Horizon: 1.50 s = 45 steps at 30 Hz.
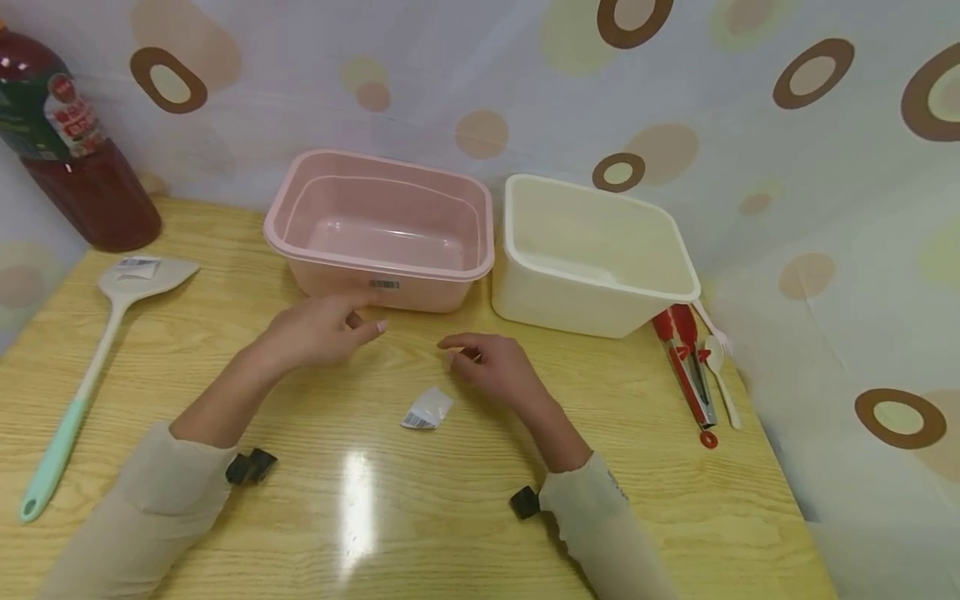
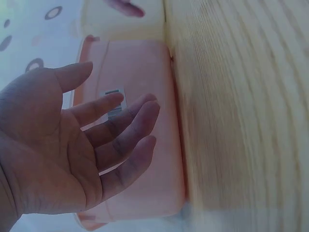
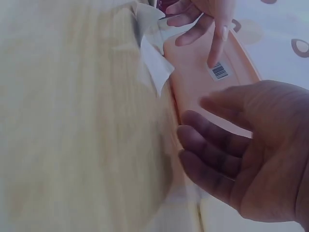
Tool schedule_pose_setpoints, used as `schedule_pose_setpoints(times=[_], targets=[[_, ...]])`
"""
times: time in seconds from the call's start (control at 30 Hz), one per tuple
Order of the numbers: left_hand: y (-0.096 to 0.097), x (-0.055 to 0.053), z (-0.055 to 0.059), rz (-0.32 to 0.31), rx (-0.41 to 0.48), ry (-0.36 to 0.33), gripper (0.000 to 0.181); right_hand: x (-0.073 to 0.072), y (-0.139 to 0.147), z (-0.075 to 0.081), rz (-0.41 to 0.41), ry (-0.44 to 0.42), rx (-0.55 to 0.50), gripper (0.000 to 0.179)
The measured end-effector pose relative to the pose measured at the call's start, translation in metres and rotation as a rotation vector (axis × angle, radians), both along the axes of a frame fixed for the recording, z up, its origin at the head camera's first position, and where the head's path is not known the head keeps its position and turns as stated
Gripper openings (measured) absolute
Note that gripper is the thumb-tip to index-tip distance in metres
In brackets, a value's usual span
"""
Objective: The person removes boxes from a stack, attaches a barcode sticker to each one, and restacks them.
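Note:
In the head view my left hand point(image 1: 318, 332) hovers at the front wall of a pink plastic basin point(image 1: 390, 292). Its fingers are loosely bent and hold nothing; whether they touch the wall I cannot tell. A barcode sticker point(image 2: 114, 102) on that wall shows behind the fingers in the left wrist view. My right hand point(image 1: 491, 367), also empty with loosely curled fingers, is over the table in front of the basin and a cream plastic bin point(image 1: 570, 304). Between and below the hands lies a crumpled white label point(image 1: 429, 408) with a barcode, touched by neither.
Left on the wooden table point(image 1: 420, 517) lie a spatula with a mint handle point(image 1: 56, 458) and a bottle of dark red liquid point(image 1: 105, 196) stands behind it. Red-handled tongs point(image 1: 686, 375), a cream spoon point(image 1: 720, 375) and a fork point(image 1: 716, 333) lie at the right edge.

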State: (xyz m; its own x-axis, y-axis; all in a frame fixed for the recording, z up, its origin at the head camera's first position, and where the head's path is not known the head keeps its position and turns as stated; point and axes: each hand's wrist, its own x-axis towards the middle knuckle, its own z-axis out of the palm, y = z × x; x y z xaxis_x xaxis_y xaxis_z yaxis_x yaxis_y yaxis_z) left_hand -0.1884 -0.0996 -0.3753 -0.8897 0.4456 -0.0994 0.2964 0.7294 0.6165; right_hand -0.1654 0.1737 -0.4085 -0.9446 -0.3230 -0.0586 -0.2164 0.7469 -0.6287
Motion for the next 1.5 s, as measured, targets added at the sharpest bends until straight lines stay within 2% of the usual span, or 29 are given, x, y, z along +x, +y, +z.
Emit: schedule_pose_setpoints(times=[0.13,0.43,0.53,0.83,0.97,1.23,1.33,1.5], targets=[[0.003,0.004,0.000,-0.027,-0.039,-0.011,0.052,0.007,0.008,-0.003,0.101,-0.017,0.104,0.027],[0.015,0.012,-0.004,-0.064,-0.115,-0.051,0.049,0.010,-0.002,-0.005,0.250,-0.040,0.197,0.033],[0.019,0.013,-0.004,-0.076,-0.134,-0.061,0.049,0.011,-0.005,-0.005,0.253,-0.033,0.200,0.029],[0.027,0.016,-0.006,-0.108,-0.133,-0.081,0.049,0.014,-0.007,-0.008,0.171,-0.027,0.191,0.007],[0.028,0.017,-0.006,-0.095,-0.127,-0.069,0.047,0.011,-0.002,-0.009,0.096,-0.039,0.092,0.008],[0.035,0.018,-0.012,-0.085,-0.044,-0.048,0.041,0.007,0.011,0.001,-0.157,-0.093,-0.274,0.007],[0.040,0.019,-0.014,-0.084,0.004,-0.064,0.037,0.007,0.012,0.005,-0.209,-0.101,-0.397,0.008],[0.046,0.020,-0.013,-0.043,0.081,-0.073,0.036,0.010,0.008,0.007,-0.251,-0.074,-0.514,0.009]])
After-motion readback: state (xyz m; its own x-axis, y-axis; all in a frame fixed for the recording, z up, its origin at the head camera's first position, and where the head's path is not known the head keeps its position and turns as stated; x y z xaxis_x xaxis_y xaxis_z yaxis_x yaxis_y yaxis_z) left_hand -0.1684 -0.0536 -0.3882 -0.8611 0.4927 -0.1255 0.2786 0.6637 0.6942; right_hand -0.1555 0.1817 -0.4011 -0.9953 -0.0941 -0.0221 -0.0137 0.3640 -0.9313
